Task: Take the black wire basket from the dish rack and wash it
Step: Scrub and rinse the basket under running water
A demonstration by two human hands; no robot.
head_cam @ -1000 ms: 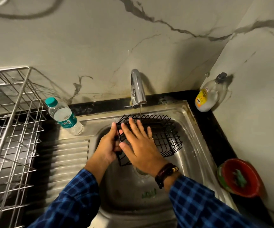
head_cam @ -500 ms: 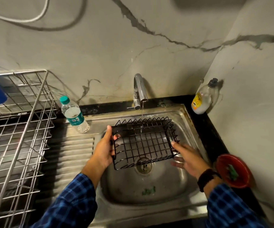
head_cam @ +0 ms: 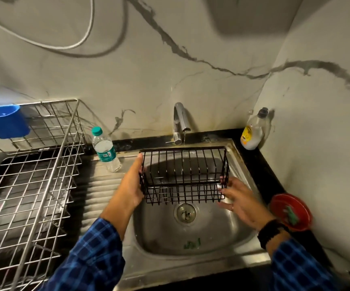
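Black wire basket [head_cam: 183, 175], off the dish rack [head_cam: 33, 185] and held over the sink [head_cam: 159, 238] beneath the tap [head_cam: 179, 122], whose thin stream meets its far rim. My left hand [head_cam: 131, 185] grips its left end; my right hand [head_cam: 240, 201], fingers straight, touches its right corner. I judge rinsing begun, scrubbing left. The basket is empty; the red bowl [head_cam: 279, 200] holds something green.

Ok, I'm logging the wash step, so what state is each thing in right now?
black wire basket: held over the sink, under the tap
left hand: grips its left end
right hand: touches its right end
tap: running thinly
water bottle: upright, capped
drain: unplugged
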